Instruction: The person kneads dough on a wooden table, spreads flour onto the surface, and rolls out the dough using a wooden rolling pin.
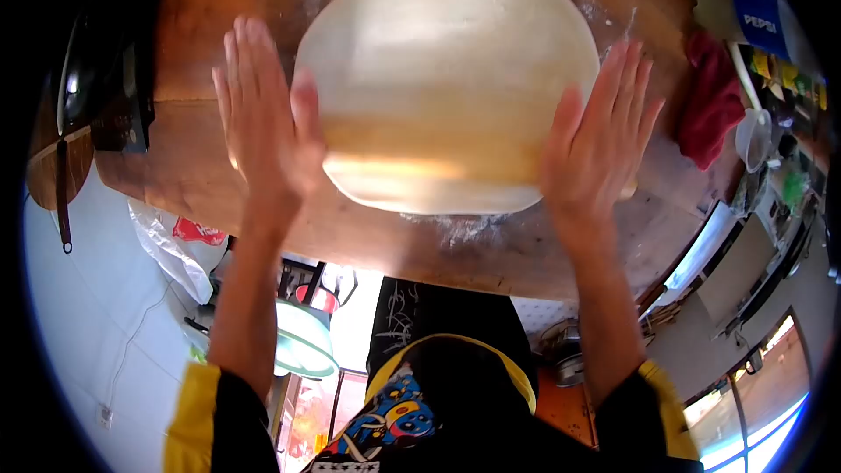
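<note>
Both forearms (248,298) extend forward, left grip (270,127) and right grip (600,136) flat, fingers (249,61) straight, thumbs (306,109) apart on the inner sides.

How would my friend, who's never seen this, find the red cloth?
Find the wooden table with the pale dough. Go right, past the right hand, to the table's edge. The red cloth is the crumpled, dark-red thing there, below the blue PEPSI label.

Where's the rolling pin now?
In the head view, the rolling pin crosses the near half of the dough sheet, under the left hand and right hand.
</note>
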`<state>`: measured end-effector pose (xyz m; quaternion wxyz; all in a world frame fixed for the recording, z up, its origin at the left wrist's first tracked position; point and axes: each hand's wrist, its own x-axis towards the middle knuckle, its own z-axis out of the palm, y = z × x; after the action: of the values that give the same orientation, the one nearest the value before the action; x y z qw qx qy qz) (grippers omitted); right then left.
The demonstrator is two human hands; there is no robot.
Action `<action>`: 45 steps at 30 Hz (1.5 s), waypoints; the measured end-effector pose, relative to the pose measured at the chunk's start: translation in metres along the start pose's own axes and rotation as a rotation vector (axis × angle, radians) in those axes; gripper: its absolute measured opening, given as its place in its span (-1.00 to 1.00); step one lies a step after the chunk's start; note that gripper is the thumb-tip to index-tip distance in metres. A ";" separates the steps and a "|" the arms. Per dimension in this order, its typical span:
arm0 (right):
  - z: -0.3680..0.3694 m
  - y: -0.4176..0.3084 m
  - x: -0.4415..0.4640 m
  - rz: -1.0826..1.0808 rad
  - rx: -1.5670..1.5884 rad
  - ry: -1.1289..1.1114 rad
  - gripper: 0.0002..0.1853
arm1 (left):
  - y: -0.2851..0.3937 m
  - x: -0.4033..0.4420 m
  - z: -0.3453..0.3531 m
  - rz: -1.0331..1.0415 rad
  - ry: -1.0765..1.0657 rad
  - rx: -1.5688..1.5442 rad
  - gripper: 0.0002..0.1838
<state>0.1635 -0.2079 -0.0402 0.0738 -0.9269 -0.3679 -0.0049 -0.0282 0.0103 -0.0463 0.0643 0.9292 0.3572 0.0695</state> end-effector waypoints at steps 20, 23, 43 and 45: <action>-0.012 0.009 0.019 -0.175 -0.023 0.234 -0.40 | 0.004 -0.013 -0.008 0.105 0.140 -0.039 -0.36; 0.004 0.020 -0.052 -0.061 0.033 0.049 -0.42 | 0.009 -0.056 0.013 0.037 0.086 -0.016 -0.39; 0.001 0.000 0.141 -0.144 0.159 0.140 -0.45 | 0.018 0.094 0.015 -0.026 0.164 0.028 -0.36; -0.003 -0.004 0.126 -0.102 0.203 0.154 -0.41 | 0.020 0.085 0.010 -0.141 0.166 -0.016 -0.33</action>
<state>0.2531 -0.1196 -0.0286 0.1950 -0.8918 -0.4061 -0.0423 0.0493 0.0524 -0.0461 0.0465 0.8924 0.4250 0.1443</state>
